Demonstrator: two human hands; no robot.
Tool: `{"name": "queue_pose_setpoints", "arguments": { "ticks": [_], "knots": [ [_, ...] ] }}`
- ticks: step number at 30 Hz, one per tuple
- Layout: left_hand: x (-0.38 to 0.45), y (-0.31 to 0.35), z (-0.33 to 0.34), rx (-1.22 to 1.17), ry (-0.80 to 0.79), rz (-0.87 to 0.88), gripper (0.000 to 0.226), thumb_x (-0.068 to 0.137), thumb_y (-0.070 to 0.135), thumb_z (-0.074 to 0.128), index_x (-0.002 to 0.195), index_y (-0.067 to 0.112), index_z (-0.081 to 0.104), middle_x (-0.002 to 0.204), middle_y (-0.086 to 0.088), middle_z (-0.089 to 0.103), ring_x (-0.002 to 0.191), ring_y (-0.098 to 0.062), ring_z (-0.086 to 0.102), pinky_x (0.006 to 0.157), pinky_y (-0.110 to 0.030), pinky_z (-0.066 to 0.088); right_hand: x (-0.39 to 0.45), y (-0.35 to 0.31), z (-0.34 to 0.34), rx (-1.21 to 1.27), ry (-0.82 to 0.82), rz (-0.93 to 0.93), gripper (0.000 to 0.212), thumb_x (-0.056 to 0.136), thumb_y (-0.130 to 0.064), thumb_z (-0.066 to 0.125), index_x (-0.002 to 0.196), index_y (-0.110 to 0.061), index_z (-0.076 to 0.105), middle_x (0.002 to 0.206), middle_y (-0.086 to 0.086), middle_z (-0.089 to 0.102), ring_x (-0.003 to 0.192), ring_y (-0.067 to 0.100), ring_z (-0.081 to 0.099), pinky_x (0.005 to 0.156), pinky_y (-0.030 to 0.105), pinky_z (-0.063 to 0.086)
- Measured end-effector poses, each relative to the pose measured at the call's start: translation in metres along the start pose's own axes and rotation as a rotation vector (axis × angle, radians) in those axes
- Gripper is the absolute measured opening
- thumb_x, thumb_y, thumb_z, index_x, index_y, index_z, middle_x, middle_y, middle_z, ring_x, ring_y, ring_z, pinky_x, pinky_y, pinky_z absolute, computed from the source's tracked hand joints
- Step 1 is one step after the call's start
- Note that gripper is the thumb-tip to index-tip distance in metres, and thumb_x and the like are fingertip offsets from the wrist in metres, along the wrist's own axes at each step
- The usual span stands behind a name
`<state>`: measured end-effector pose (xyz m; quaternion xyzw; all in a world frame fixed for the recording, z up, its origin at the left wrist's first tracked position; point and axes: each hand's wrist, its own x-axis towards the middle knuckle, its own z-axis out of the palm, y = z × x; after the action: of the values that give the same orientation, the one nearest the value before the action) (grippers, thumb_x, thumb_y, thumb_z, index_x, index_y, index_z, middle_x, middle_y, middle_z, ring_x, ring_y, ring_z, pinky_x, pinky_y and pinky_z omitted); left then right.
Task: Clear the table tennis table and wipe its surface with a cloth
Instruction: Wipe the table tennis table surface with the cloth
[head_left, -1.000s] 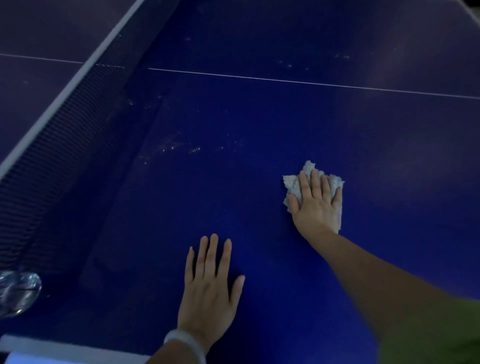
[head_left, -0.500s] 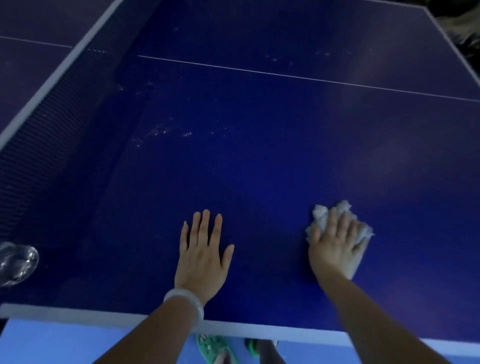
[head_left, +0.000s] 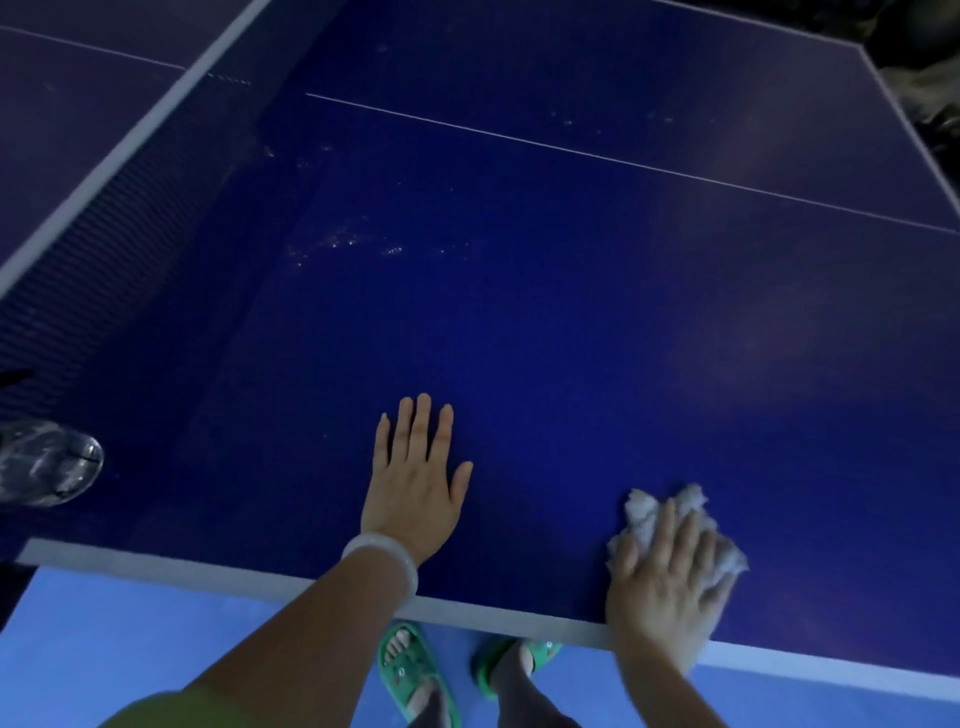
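Two hands of mine lie on the blue table tennis table (head_left: 571, 322) in the head view, both low in the frame. My left hand (head_left: 415, 488) rests flat at lower centre, palm down, fingers straight and slightly spread, thumb out to the right, holding nothing; a pale bracelet (head_left: 382, 553) circles its wrist just above the table's near edge (head_left: 218, 569). My right hand (head_left: 670, 582) sits at the lower right, fingers straight and laid over the crumpled white cloth (head_left: 644, 512), pressing it onto the surface; the cloth pokes out beyond my fingertips and to either side. The heel of that hand overlaps the white edge stripe, so the cloth is right beside the near edge. That edge runs from lower left down toward lower right, and below it I see the light blue floor (head_left: 104, 639) and my feet in green slippers (head_left: 410, 675). The net (head_left: 104, 249) with its white top band slants from left of centre to the upper middle. A thin white centre line (head_left: 623, 161) crosses the upper part of the surface, and the far right edge of the table shows in the upper right corner. Small pale specks (head_left: 343, 241) glint on the surface left of centre, well apart from both hands. A clear round object (head_left: 47, 462), too blurred for me to identify, sits at the left border near the net. Broad open blue surface stretches above both hands and to the right.
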<state>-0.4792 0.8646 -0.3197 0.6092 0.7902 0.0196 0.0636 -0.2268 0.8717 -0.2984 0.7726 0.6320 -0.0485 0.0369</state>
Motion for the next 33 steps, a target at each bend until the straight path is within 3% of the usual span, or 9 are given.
{"name": "queue_pose_setpoints", "arguments": {
  "ticks": [4,8,11,14,16,19,23,28,33],
  "knots": [
    [-0.002,0.0,-0.001,-0.018,-0.001,0.005,0.069,0.099,0.052,0.012,0.155,0.013,0.016,0.161,-0.016,0.014,0.149,-0.032,0.009,0.12,-0.052,0.012,-0.037,-0.07,0.009,-0.04,-0.025,-0.412,0.063,0.098,-0.048,0.013,0.154,-0.021,0.023,0.161,0.006,0.02,0.15,0.029,0.015,0.118,0.055,0.017],
    [-0.002,-0.001,-0.002,-0.03,-0.012,0.013,0.068,0.099,0.051,0.01,0.155,0.013,0.012,0.162,-0.015,0.007,0.15,-0.031,0.003,0.121,-0.052,0.009,-0.004,-0.051,0.006,-0.093,0.003,-0.686,0.066,0.095,-0.046,0.022,0.155,-0.018,0.023,0.162,0.006,0.021,0.148,0.028,0.024,0.115,0.056,0.024],
    [-0.003,-0.001,-0.001,-0.034,-0.019,0.012,0.068,0.1,0.052,0.009,0.155,0.014,0.01,0.162,-0.014,0.005,0.15,-0.03,0.0,0.121,-0.052,0.008,0.038,-0.001,-0.001,-0.094,0.071,-0.4,0.065,0.094,-0.037,0.029,0.156,-0.016,0.02,0.161,0.01,0.024,0.142,0.034,0.031,0.114,0.056,0.02],
    [-0.002,0.0,-0.001,-0.056,-0.031,0.008,0.067,0.1,0.052,0.011,0.155,0.014,0.012,0.162,-0.014,0.006,0.15,-0.03,0.001,0.121,-0.053,0.01,0.044,0.006,-0.006,0.042,-0.005,0.044,0.061,0.1,-0.048,0.01,0.157,-0.029,0.005,0.165,-0.001,0.003,0.151,0.021,0.003,0.121,0.052,0.004],
    [-0.002,0.001,-0.002,-0.069,-0.046,0.005,0.067,0.1,0.052,0.012,0.155,0.014,0.012,0.162,-0.014,0.005,0.15,-0.03,0.0,0.12,-0.053,0.01,0.038,-0.024,-0.004,0.068,-0.002,0.043,0.065,0.094,-0.052,-0.003,0.156,-0.031,-0.007,0.165,-0.001,-0.006,0.151,0.02,-0.008,0.121,0.052,0.0],
    [-0.003,0.002,-0.005,-0.085,-0.078,0.008,0.068,0.1,0.053,0.011,0.156,0.015,0.007,0.162,-0.013,-0.001,0.15,-0.029,-0.006,0.121,-0.053,0.005,0.034,-0.081,0.002,-0.032,-0.012,-0.227,0.065,0.089,-0.05,-0.02,0.15,-0.028,-0.026,0.162,0.001,-0.021,0.148,0.019,-0.022,0.121,0.052,-0.006],
    [-0.003,-0.002,-0.009,-0.155,-0.064,0.011,0.067,0.099,0.055,0.019,0.156,0.02,0.01,0.163,-0.007,-0.001,0.15,-0.023,-0.007,0.118,-0.047,-0.003,0.058,-0.129,0.004,-0.072,0.0,-0.511,0.071,0.09,-0.056,-0.011,0.153,-0.025,-0.006,0.163,0.001,-0.007,0.151,0.02,-0.01,0.122,0.051,-0.006],
    [0.017,-0.034,-0.024,-0.172,0.092,-0.013,0.056,0.096,0.047,0.033,0.142,0.017,0.048,0.151,-0.008,0.04,0.138,-0.025,0.041,0.118,-0.045,0.027,0.089,-0.15,-0.003,-0.121,-0.012,-0.592,0.077,0.093,-0.056,-0.013,0.155,-0.021,0.015,0.163,0.004,0.01,0.151,0.023,0.008,0.121,0.055,0.01],
    [0.086,-0.096,-0.041,-0.13,0.065,-0.435,0.081,0.093,0.064,0.008,0.155,0.012,0.008,0.162,-0.016,0.004,0.15,-0.029,-0.001,0.122,-0.045,0.0,0.106,-0.165,-0.016,-0.063,-0.026,-0.629,0.081,0.097,-0.056,-0.008,0.146,-0.015,0.042,0.154,0.01,0.038,0.141,0.03,0.038,0.113,0.06,0.028]
  ]
}}
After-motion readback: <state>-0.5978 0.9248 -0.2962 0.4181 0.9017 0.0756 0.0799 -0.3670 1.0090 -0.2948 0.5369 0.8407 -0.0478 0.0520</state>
